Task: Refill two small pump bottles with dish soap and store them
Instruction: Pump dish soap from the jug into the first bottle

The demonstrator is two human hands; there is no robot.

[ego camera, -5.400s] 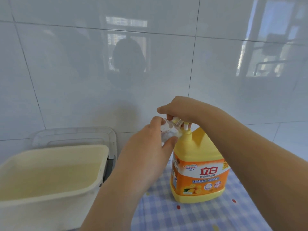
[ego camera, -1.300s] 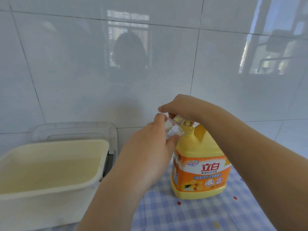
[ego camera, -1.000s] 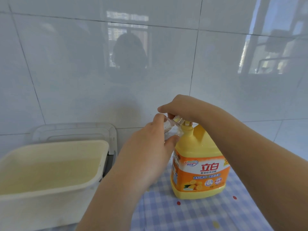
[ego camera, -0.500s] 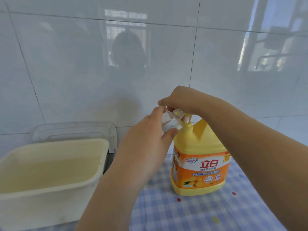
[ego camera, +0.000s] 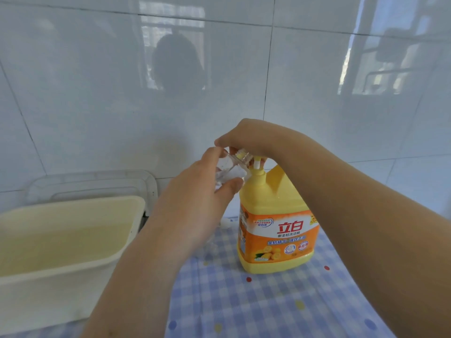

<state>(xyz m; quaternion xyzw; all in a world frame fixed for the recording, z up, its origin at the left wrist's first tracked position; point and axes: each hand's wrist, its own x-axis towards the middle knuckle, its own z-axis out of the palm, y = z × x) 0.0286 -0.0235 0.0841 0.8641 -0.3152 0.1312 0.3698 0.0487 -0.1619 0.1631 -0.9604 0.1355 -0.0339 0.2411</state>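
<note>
A large yellow dish soap jug (ego camera: 278, 230) with an orange label stands upright on the checked tablecloth (ego camera: 256, 306). My right hand (ego camera: 249, 139) rests on top of its pump head, fingers curled around it. My left hand (ego camera: 195, 203) grips a small clear bottle (ego camera: 229, 170), tilted with its open mouth up against the pump's nozzle. The bottle looks mostly clear inside. Small white parts (ego camera: 225, 223) lie on the cloth behind my left wrist, mostly hidden.
A cream plastic tub (ego camera: 73, 267) stands at the left, with a clear lid (ego camera: 92, 181) leaning against the white tiled wall (ego camera: 97, 93) behind it. The wall runs close behind the jug.
The pump head and my right hand rose between a second ago and now. My left hand has kept the small bottle at the nozzle throughout.
</note>
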